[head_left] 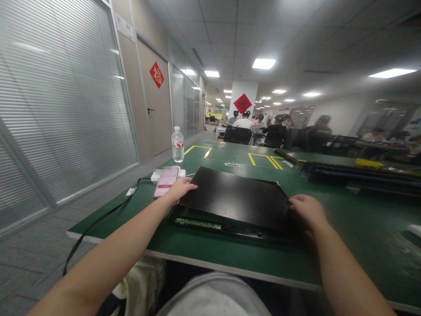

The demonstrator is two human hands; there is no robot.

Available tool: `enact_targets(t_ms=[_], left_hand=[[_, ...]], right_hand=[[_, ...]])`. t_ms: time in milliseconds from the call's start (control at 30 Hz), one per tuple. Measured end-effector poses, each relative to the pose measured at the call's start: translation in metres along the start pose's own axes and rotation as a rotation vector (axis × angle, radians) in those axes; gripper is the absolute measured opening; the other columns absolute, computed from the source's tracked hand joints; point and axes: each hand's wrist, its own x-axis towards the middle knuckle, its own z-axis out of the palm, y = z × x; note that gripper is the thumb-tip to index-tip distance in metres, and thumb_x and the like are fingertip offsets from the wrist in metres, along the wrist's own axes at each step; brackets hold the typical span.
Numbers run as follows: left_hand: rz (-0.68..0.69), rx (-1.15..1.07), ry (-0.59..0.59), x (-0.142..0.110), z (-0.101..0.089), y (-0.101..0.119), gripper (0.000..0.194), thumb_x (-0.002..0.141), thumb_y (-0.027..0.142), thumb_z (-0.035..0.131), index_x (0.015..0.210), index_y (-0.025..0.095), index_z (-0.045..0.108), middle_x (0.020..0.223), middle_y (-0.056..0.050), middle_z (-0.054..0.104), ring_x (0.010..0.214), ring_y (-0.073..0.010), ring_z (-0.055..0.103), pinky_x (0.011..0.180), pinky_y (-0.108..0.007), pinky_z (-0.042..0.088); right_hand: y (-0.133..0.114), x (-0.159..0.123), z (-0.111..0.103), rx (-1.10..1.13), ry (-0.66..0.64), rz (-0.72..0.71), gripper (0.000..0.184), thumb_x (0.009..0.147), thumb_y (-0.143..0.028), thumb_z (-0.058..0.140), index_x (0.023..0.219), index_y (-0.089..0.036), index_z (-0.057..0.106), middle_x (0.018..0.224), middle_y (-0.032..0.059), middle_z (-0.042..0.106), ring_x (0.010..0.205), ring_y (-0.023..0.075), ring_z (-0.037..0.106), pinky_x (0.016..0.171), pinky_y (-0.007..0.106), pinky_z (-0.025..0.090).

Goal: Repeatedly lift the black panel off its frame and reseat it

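Note:
A thin black display panel [235,195] is held between my two hands over the green table [131,230]. My left hand [181,188] grips its left edge, thumb on top. At the right edge, my right hand [306,210] has its fingers closed on the panel's rim. Beneath the panel lies a dark frame [253,231], and along its near side a green circuit board strip [199,224] shows. The panel's near edge appears raised above that frame; most of the frame is hidden under it.
Left of the panel lie a phone [166,182] and a black cable [98,215]. A water bottle [178,145] stands at the far left edge. Several dark panels [355,175] are stacked at the right. Yellow tape [263,159] marks the tabletop. People [243,123] sit at tables beyond.

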Motion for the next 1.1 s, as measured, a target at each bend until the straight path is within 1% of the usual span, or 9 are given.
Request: enact_targets(t_ms=[167,400,567,667,800,900,967,1100], left_hand=[[0.0,-0.014,0.012,0.0003,-0.0009,0.0001,0.03,0.051,0.023,0.078,0.079,0.014,0.07,0.067,-0.004,0.073,0.064,-0.0228,0.068,0.063,-0.032,0.05],[-0.038,-0.149,-0.018,-0.0025,0.0006,0.005,0.031,0.052,0.021,0.076,0.082,0.015,0.071,0.067,-0.003,0.074,0.061,-0.0205,0.068,0.062,-0.03,0.049],[-0.036,-0.239,-0.029,-0.0053,0.0034,0.0072,0.039,0.054,0.022,0.077,0.093,0.016,0.073,0.076,-0.004,0.076,0.069,-0.0216,0.07,0.065,-0.03,0.051],[-0.034,-0.263,-0.036,-0.0038,0.0034,0.0058,0.04,0.055,0.024,0.077,0.094,0.016,0.073,0.08,-0.006,0.077,0.076,-0.0238,0.072,0.068,-0.031,0.052],[-0.006,-0.237,0.005,0.0002,0.0022,0.003,0.04,0.054,0.025,0.079,0.093,0.015,0.073,0.082,-0.006,0.078,0.085,-0.0267,0.073,0.074,-0.033,0.054],[0.003,-0.238,0.004,0.0018,0.0014,0.002,0.042,0.055,0.025,0.08,0.095,0.015,0.073,0.085,-0.006,0.078,0.087,-0.0276,0.073,0.077,-0.035,0.055],[0.004,-0.242,0.017,0.002,0.0013,0.0022,0.042,0.056,0.024,0.079,0.097,0.015,0.074,0.086,-0.006,0.078,0.089,-0.0275,0.074,0.079,-0.036,0.055],[-0.013,-0.21,0.089,0.0013,0.0012,0.0045,0.041,0.061,0.02,0.075,0.101,0.015,0.074,0.086,-0.006,0.079,0.09,-0.0263,0.073,0.081,-0.035,0.056]], right_hand=[[0.0002,0.0013,0.0001,0.009,0.011,0.002,0.024,0.075,-0.033,0.057,0.086,-0.023,0.076,0.079,0.0068,0.076,0.076,0.0242,0.068,0.061,0.031,0.044],[0.0021,0.004,0.0003,0.014,0.021,-0.015,0.024,0.076,-0.033,0.058,0.085,-0.023,0.076,0.079,0.0064,0.076,0.076,0.0241,0.069,0.06,0.031,0.044],[0.0034,0.0055,0.0005,0.013,0.008,0.008,0.025,0.076,-0.034,0.057,0.087,-0.023,0.077,0.08,0.0059,0.076,0.075,0.0239,0.068,0.06,0.032,0.044],[0.0036,0.0056,0.0004,0.026,0.004,0.005,0.025,0.075,-0.034,0.057,0.086,-0.023,0.076,0.08,0.0064,0.076,0.074,0.0238,0.067,0.06,0.032,0.044],[0.0032,0.0054,-0.0005,0.031,0.01,0.001,0.025,0.074,-0.034,0.057,0.085,-0.023,0.077,0.079,0.0073,0.076,0.073,0.024,0.067,0.06,0.032,0.044],[0.0034,0.0062,-0.0009,0.02,0.003,0.011,0.025,0.074,-0.034,0.057,0.086,-0.024,0.077,0.08,0.0062,0.076,0.074,0.0239,0.067,0.06,0.032,0.044],[0.0038,0.0072,-0.0004,0.018,0.006,0.009,0.025,0.074,-0.034,0.057,0.085,-0.024,0.077,0.08,0.0063,0.076,0.073,0.0239,0.067,0.06,0.032,0.044],[0.0046,0.0078,0.0013,0.034,0.017,0.004,0.025,0.074,-0.034,0.057,0.085,-0.023,0.077,0.079,0.0069,0.076,0.074,0.024,0.067,0.059,0.032,0.044]])
